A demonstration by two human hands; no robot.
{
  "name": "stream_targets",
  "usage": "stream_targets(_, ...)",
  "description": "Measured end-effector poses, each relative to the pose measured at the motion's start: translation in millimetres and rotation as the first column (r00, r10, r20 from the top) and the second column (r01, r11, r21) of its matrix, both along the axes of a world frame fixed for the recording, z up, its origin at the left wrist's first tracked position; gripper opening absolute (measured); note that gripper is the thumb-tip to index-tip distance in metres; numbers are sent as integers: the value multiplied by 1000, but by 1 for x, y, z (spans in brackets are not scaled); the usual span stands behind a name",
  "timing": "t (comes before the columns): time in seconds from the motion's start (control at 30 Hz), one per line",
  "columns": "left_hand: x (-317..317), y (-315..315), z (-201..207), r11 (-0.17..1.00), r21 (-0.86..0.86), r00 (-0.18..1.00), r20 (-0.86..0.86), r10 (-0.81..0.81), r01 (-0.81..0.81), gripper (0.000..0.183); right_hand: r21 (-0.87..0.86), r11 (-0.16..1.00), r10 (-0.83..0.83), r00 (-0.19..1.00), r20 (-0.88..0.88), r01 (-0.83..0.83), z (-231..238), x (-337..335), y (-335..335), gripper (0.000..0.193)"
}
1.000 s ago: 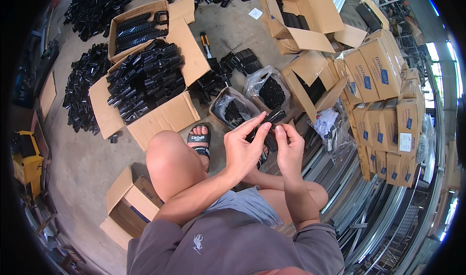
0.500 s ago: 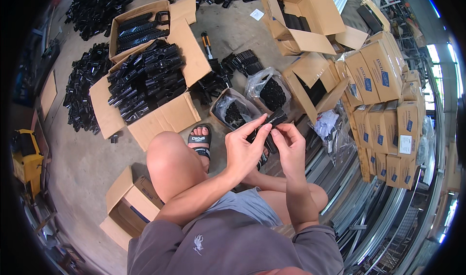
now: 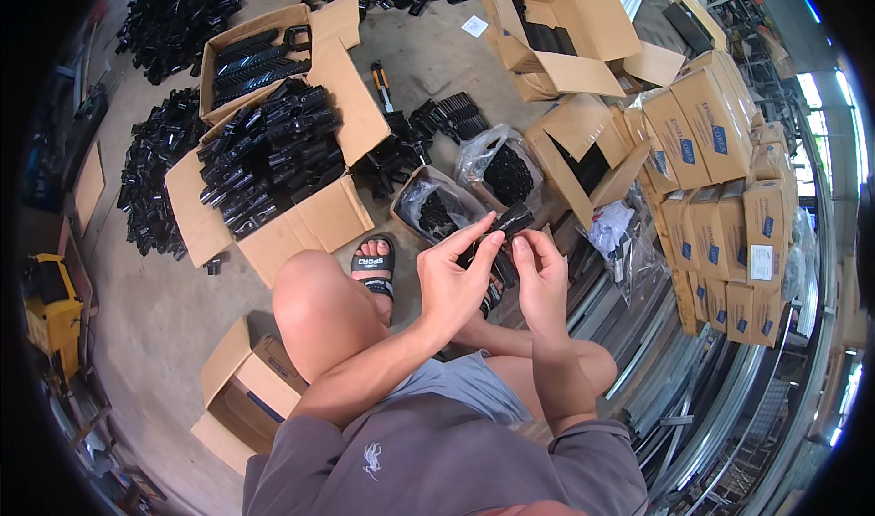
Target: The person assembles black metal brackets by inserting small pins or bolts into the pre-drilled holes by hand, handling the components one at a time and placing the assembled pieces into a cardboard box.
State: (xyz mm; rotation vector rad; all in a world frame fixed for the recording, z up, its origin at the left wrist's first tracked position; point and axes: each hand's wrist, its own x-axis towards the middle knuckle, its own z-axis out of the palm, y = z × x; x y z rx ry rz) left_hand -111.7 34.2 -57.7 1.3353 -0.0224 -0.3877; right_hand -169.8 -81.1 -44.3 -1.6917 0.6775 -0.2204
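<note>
In front of my knees, my left hand point(image 3: 453, 277) grips a black plastic part point(image 3: 513, 221) between thumb and fingers. My right hand point(image 3: 541, 274) is closed in a pinch close against the part's right side; whatever its fingertips hold is hidden or too small to make out. Just beyond my hands stand a small carton point(image 3: 406, 226) lined with clear plastic and a clear plastic bag point(image 3: 477, 156), both with small black pieces in them. A larger open carton point(image 3: 351, 211) heaped with black plastic parts point(image 3: 273, 147) lies to the left.
Loose black parts point(image 3: 164, 170) are piled on the floor at the left. An orange-handled tool point(image 3: 381, 83) lies beyond. Open cartons point(image 3: 597, 69) stand at the far right, with stacked closed boxes point(image 3: 697, 133) nearer. Long metal profiles point(image 3: 656, 397) run along my right; an open carton point(image 3: 239, 384) sits at my left.
The whole view has shifted slightly. Both hands stay together at the black part, and my right fingertips have moved a little against it.
</note>
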Motion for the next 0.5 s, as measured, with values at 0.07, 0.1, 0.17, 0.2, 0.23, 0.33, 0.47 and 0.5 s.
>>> stream_targets(0.07, 1, 1, 4, 1000, 8, 1000, -5, -13, 13, 28, 101, 993, -74, 976, 204, 54, 4, 3, 9, 13)
stream_targets(0.1, 2, 2, 6, 1000, 13, 1000, -9, -27, 27, 29, 103, 993, -74, 976, 203, 54, 3, 3, 7, 13)
stream_targets(0.17, 1, 2, 4, 999, 27, 1000, -1, -27, 27, 29, 164, 986, -37, 996, 85, 23, 3, 1, 1, 13)
stream_targets(0.2, 1, 2, 2, 999, 43, 1000, 7, -25, 25, 29, 162, 986, -39, 996, 84, 25, 2, -1, 0, 13)
stream_targets(0.23, 0, 1, -3, 999, 44, 1000, 10, -24, 24, 29, 191, 980, -57, 998, 41, 49, 0, 0, -1, 14)
stream_targets(0.33, -1, -2, -11, 998, 23, 991, 124, 58, -61, 27, 151, 987, -65, 993, 99, 50, 1, 1, 7, 14)
stream_targets(0.47, -1, -2, -9, 998, 45, 996, 78, 31, -34, 27, 156, 987, -47, 987, 152, 23, -3, 0, 4, 16)
stream_targets(0.5, -1, -2, -11, 997, 71, 993, 109, 35, -43, 27, 155, 987, -53, 987, 152, 29, -5, -1, 4, 16)
